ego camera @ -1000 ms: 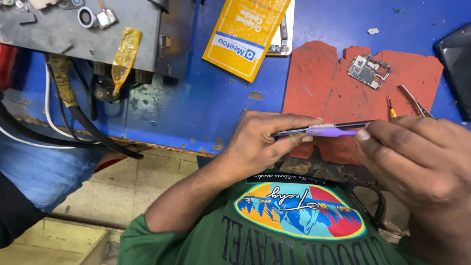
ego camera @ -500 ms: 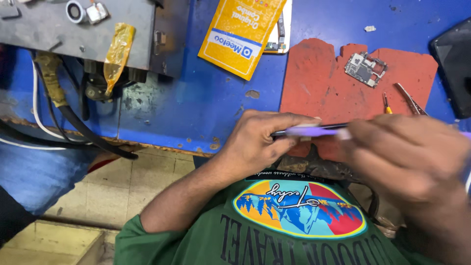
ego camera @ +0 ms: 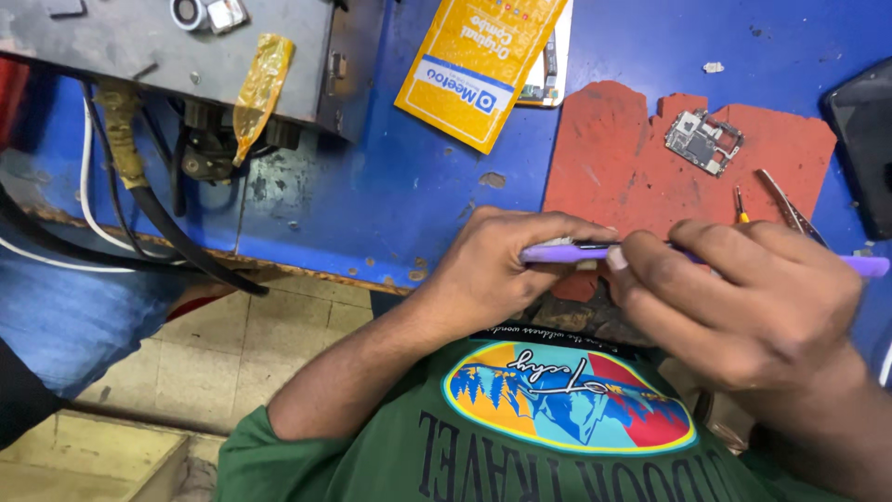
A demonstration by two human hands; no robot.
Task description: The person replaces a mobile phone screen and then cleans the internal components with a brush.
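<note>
Purple phone (ego camera: 567,251), held edge-on: left hand (ego camera: 502,270) grasps one end, right hand (ego camera: 753,297) fingers pinch its rim. Risk: slipping onto the red mat (ego camera: 623,158); grip narrow.

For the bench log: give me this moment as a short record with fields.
Left hand: grips one end of a thin purple phone, held edge-on
Right hand: fingers over the phone's other half
Under the hands: red mat on blue bench
On the mat: small circuit board, tweezers
Further back: yellow packet, grey metal box with cables
</note>
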